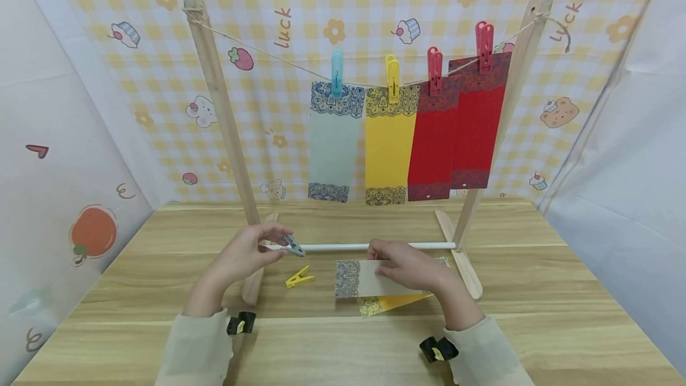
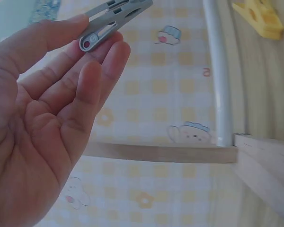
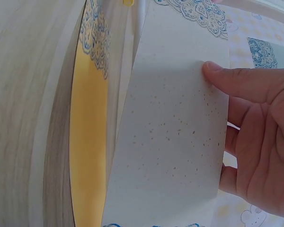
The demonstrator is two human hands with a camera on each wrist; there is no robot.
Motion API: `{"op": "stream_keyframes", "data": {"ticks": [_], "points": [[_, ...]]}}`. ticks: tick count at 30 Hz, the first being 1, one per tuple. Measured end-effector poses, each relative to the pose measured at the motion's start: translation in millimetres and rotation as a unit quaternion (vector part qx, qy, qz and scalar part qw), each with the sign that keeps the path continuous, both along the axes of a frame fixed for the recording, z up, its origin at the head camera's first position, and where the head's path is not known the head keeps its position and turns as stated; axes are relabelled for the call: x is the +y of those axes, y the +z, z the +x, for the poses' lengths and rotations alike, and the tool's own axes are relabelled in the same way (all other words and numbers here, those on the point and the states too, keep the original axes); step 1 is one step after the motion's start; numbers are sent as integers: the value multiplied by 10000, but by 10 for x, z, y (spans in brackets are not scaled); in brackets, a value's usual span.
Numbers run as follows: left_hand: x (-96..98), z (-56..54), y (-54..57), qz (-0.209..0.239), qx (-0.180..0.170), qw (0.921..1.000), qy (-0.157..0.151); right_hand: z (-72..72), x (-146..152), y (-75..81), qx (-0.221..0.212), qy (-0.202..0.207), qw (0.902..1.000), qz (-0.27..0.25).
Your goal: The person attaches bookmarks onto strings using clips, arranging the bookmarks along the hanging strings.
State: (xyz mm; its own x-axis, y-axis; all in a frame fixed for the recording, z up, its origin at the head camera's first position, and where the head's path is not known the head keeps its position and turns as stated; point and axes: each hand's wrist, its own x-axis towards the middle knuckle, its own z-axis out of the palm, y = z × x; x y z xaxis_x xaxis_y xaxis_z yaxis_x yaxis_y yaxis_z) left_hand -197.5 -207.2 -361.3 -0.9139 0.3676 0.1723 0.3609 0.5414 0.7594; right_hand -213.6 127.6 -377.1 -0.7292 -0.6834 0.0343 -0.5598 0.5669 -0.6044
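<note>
My left hand (image 1: 243, 258) pinches a grey clothespin (image 2: 113, 21) between thumb and fingers, near the left post. In my right hand (image 1: 404, 264) is a whitish paper card (image 3: 173, 113) with a blue lace pattern at its ends, gripped along one long edge with the thumb on its face. Below that card, a yellow patterned card (image 1: 393, 304) lies on the table, partly covered in the head view. A yellow clothespin (image 1: 299, 277) rests on the table between the hands.
A string (image 1: 257, 49) runs between two wooden posts (image 1: 225, 106). On it hang a pale green card (image 1: 333, 148) by a blue clothespin, a yellow card (image 1: 388, 151) by a yellow one, and two red cards (image 1: 477, 130) by red ones. A white rod (image 1: 337, 247) joins the posts low down.
</note>
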Motion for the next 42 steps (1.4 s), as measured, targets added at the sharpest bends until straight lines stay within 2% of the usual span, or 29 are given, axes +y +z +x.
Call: {"op": "stream_keyframes", "data": {"ticks": [5, 14, 25, 35, 42], "points": [[33, 53, 78, -144, 134, 9998, -31, 25, -14, 31, 54, 16, 10000, 5], [73, 153, 178, -244, 583, 9978, 192, 90, -52, 102, 128, 24, 9999, -7], [92, 195, 246, -303, 962, 9945, 282, 143, -84, 176, 174, 141, 9997, -128], [106, 254, 334, -218, 1288, 9898, 567, 196, -107, 250, 257, 291, 9988, -306], [154, 284, 376, -17, 1194, 9915, 515, 236, -97, 305, 224, 413, 9978, -471]]}}
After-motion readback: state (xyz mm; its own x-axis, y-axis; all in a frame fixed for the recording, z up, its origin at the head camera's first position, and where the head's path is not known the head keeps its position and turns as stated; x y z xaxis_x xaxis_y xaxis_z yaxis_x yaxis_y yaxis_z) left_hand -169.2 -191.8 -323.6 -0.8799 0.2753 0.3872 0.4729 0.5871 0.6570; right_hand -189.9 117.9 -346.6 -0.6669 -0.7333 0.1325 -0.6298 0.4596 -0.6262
